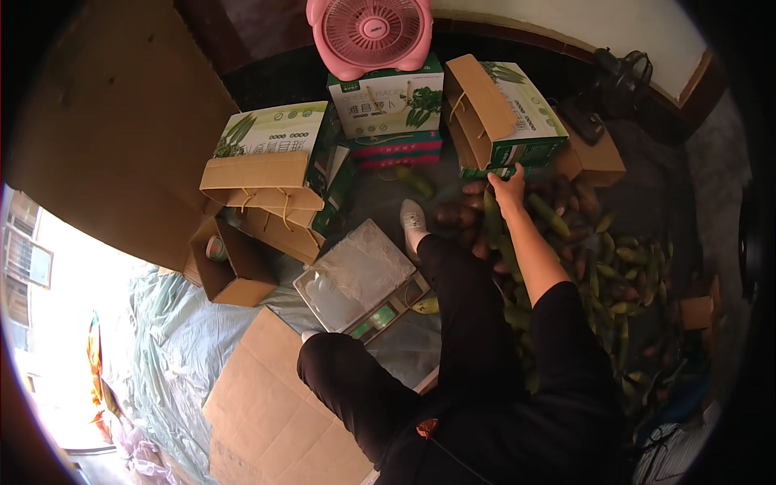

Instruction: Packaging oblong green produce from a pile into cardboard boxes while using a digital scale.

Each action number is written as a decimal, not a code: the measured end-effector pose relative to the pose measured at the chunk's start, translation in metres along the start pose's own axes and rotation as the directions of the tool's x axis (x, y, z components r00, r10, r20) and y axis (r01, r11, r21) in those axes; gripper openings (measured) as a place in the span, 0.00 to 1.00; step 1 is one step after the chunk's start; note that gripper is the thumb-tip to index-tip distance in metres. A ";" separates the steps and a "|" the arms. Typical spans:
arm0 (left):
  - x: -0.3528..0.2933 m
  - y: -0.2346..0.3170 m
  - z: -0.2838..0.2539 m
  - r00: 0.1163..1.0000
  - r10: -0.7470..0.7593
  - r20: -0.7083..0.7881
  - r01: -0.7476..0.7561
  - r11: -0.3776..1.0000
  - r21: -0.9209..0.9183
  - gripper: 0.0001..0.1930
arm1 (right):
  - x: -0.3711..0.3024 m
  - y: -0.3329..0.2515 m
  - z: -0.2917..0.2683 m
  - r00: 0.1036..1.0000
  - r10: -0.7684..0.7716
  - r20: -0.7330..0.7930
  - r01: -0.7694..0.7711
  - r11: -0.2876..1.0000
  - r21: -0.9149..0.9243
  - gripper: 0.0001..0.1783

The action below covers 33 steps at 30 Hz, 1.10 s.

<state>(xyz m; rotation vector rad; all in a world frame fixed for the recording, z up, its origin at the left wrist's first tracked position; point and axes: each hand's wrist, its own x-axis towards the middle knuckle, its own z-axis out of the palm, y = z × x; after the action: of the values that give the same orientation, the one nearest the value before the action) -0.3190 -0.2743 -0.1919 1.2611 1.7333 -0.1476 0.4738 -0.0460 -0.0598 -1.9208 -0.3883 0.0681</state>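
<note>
My right hand reaches forward to the near lower edge of a green-and-white carton with a brown cardboard flap. Its thumb and fingers are spread apart at that edge, and I cannot make out a firm grip. A long green radish lies just below the hand, and another green radish rests beside the wrist. Under and right of my forearm spreads a pile of green radishes and brownish-red root vegetables. My left hand is outside the picture.
A flat scale with a lit green display stands by my feet. Left of it are an open carton and a small brown box. A pink fan sits on a carton. Flat cardboard and plastic sheeting cover the floor.
</note>
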 end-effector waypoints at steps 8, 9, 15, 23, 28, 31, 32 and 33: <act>0.013 -0.003 -0.003 0.977 -0.120 -0.178 0.068 0.960 -0.270 0.18 | 0.035 -0.014 0.028 0.975 0.180 -0.127 -0.198 0.969 -0.148 0.63; 0.017 0.001 -0.005 0.970 -0.136 -0.200 0.070 0.950 -0.305 0.18 | 0.037 -0.017 0.033 0.966 0.215 -0.143 -0.238 0.957 -0.167 0.65; 0.064 0.036 -0.055 0.822 -0.119 -0.556 -0.255 0.797 -0.548 0.14 | 0.039 -0.042 0.061 0.920 0.380 -0.100 -0.388 0.917 -0.089 0.67; 0.051 0.379 -0.153 0.573 0.467 -0.674 -0.744 0.641 -0.188 0.11 | 0.117 0.036 0.018 0.923 0.054 -0.382 -0.178 0.938 -0.298 0.48; -0.001 0.479 -0.139 0.456 0.734 -0.503 -0.817 0.569 0.090 0.10 | 0.103 -0.010 -0.035 0.924 0.381 -0.040 -0.383 0.919 -0.091 0.45; -0.008 0.516 -0.112 0.389 0.859 -0.331 -0.899 0.434 0.069 0.12 | 0.099 -0.012 -0.096 0.949 0.303 -0.084 -0.295 0.951 0.093 0.36; -0.008 0.522 -0.107 0.390 0.873 -0.292 -0.905 0.422 0.051 0.12 | 0.094 -0.016 -0.111 0.939 0.343 0.014 -0.342 0.931 0.129 0.30; -0.009 0.529 -0.101 0.381 0.892 -0.242 -0.917 0.398 0.025 0.12 | 0.094 -0.014 -0.133 0.927 0.375 0.013 -0.373 0.920 0.123 0.26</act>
<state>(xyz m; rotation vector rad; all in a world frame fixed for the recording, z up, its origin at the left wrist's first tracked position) 0.0370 0.0216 0.0845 2.0292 0.9238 0.7813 0.5901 -0.1321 0.0160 -1.8485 -0.0025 0.3263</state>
